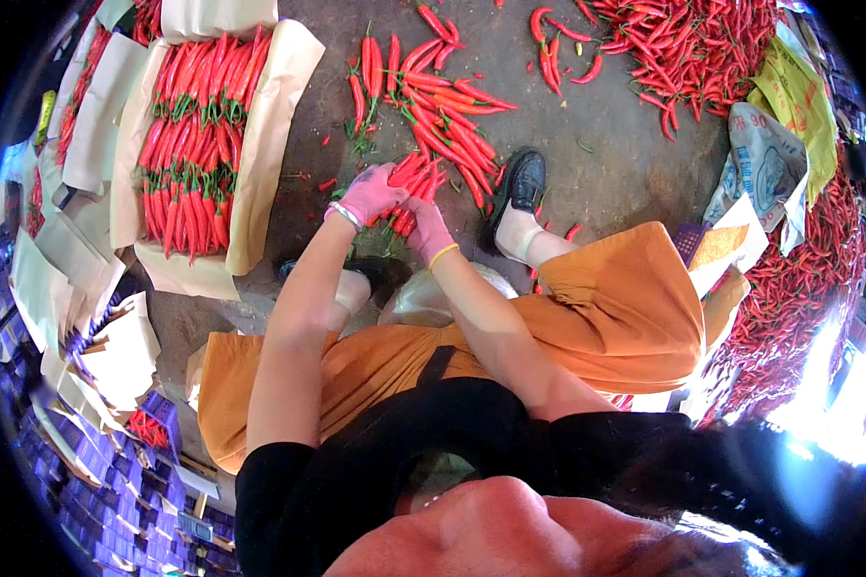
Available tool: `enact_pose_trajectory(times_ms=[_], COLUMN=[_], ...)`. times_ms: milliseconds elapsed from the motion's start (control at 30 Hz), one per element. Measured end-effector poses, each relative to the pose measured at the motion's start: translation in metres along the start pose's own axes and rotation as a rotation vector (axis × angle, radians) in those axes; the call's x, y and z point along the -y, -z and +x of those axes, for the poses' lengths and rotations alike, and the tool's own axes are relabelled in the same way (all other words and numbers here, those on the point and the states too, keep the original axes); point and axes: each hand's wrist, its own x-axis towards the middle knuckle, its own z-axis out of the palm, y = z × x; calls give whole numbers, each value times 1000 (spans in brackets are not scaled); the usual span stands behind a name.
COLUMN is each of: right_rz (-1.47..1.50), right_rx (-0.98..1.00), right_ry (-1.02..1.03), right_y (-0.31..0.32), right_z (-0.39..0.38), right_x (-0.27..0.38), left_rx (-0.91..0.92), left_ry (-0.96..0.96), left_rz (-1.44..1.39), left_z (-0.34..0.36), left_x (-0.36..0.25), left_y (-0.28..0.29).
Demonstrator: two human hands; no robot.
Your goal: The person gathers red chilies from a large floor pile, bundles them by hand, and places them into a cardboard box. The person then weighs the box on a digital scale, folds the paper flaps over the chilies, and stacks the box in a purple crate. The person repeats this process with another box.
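Observation:
My left hand, in a pink glove, is closed round a bunch of red chili peppers. Just to its right, my right hand, also gloved in pink, grips the same bunch from below. Which peppers lie in which hand I cannot tell, as the fingers partly hide them. Beyond my hands, a loose heap of red chili peppers lies on the floor. Over to the left stands a paper-lined box, where red chili peppers lie in neat rows with their green stems grouped together.
A large chili pile covers the floor at far right. Beside it lie a yellow sack and a grey-blue sack. Purple crates fill the lower left. My black shoe stands right of the loose heap.

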Motion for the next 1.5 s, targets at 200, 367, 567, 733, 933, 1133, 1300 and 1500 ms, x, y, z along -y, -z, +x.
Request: enact_pose_trajectory(times_ms=[200,367,567,733,933,1133,1300,1500], right_rz=[-127,-723,-1400,-365,203,240,117,201], right_rx=[47,88,476,288,103,59,209,200], right_ry=[283,355,222,12,-68,20,204,38], right_y=[5,-44,-32,-2,12,40,0,-12], right_z=[-16,6,30,-34,-25,-22,-18,-2], right_x=[23,119,129,35,2,1,58,63], left_rx=[-59,-192,-440,-429,34,144,89,-15], left_ry=[-61,-67,78,85,24,106,-147,-88], left_rz=[-764,-1457,-1969,-529,132,68,67,55], left_z=[4,56,6,-51,8,12,49,51], left_x=[21,5,-11,19,-5,-17,-49,-38], left_y=[-49,-66,-130,-71,-15,-29,5,12])
